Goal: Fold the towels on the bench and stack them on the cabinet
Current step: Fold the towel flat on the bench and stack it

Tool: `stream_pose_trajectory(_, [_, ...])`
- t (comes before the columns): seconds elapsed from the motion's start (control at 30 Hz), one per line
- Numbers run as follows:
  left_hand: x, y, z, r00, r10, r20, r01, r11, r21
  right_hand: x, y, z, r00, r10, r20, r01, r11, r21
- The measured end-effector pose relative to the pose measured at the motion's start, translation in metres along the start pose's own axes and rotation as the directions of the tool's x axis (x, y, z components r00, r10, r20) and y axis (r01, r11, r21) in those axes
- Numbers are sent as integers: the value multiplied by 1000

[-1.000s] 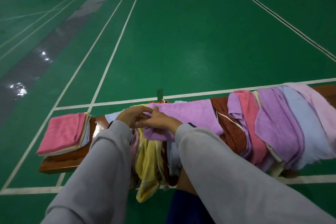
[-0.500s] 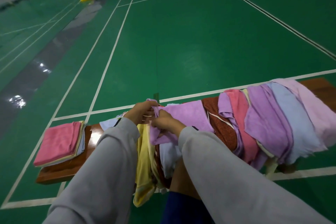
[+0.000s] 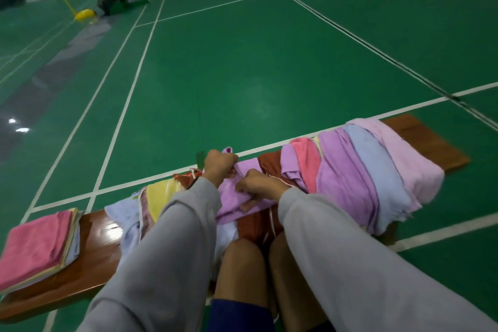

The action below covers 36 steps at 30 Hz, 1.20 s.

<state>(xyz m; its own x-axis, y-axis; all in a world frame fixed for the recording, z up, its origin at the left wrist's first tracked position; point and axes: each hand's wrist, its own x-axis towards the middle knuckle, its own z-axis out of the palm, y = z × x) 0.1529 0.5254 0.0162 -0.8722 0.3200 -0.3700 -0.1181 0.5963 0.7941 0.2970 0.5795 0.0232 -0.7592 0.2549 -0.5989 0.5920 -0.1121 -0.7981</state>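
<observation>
Court floor (image 3: 242,75), green with white lines, is stretching away behind everything. Across its near edge a bench (image 3: 99,234) of glossy brown wood is running, with bare board showing toward both ends. Loose towels (image 3: 358,170) are lying heaped over its right half in pale pink, blue, purple, coral and rust, draping off the front edge. More are hanging over the middle, among them a yellow towel (image 3: 159,194) with a pale blue one beside it. At the left end a folded stack (image 3: 35,248) is sitting, pink on top, cream and pale blue edges showing beneath, well apart from the heap.

Mid-bench, a purple towel (image 3: 231,197) is lying over a rust one, just beyond the person's bare knees (image 3: 242,259). Grey sleeves (image 3: 167,250) are reaching in over it. At the far edge the left hand (image 3: 219,163) is curling its fingers round the cloth, a purple corner poking up past the knuckles. Just beside it the right hand (image 3: 258,183) is pinching the same towel, fingers bent down into the fabric.
</observation>
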Motion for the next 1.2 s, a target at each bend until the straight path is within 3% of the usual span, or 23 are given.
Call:
stream_pose_trajectory(0.2, [-7, -2, 36, 988, 60, 141, -65, 997, 30, 4, 16, -33, 983, 106, -149, -128, 981, -149])
stream_pose_trajectory(0.27, [-9, -6, 32, 983, 103, 152, -119, 988, 98, 5, 18, -37, 971, 88, -224, -149, 950, -274])
stream_pose_trajectory(0.37, [-3, -19, 6, 988, 151, 43, -156, 924, 348, 14, 20, -40, 935, -64, -349, -101, 896, -433])
stream_pose_trajectory(0.47, [11, -44, -25, 995, 67, -73, -17, 844, 536, 23, 19, -35, 927, -97, -363, -82, 892, -445])
stream_pose_trajectory(0.53, [14, -62, -44, 993, -119, 29, 95, 898, 429, 28, 18, -27, 938, -77, -338, -93, 883, -459])
stream_pose_trajectory(0.63, [1, -75, -60, 863, -360, 356, 305, 931, 201, 34, 20, -19, 921, -101, -376, -92, 882, -462])
stream_pose_trajectory(0.7, [-2, -79, -62, 833, -350, 428, 328, 936, 126, 38, 21, -15, 914, -111, -389, -89, 884, -460])
stream_pose_trajectory(0.77, [-2, -80, -58, 856, -300, 421, 330, 944, 1, 40, 19, -10, 924, -86, -373, -94, 894, -438])
stream_pose_trajectory(0.9, [-7, -65, -47, 862, -283, 420, 429, 849, -309, 40, 6, -5, 970, 99, -223, -140, 974, -177])
stream_pose_trajectory(0.97, [-13, -59, -44, 829, -299, 473, 478, 818, -321, 37, 9, -3, 975, 141, -171, -165, 977, -134])
stream_pose_trajectory(1.1, [-25, -65, -56, 804, -288, 521, 446, 871, -207, 27, 5, 6, 974, -40, -221, 56, 996, 67])
stream_pose_trajectory(1.2, [-32, -70, -81, 826, -201, 526, 425, 836, -348, 25, -2, 13, 968, 0, -250, 74, 955, 286])
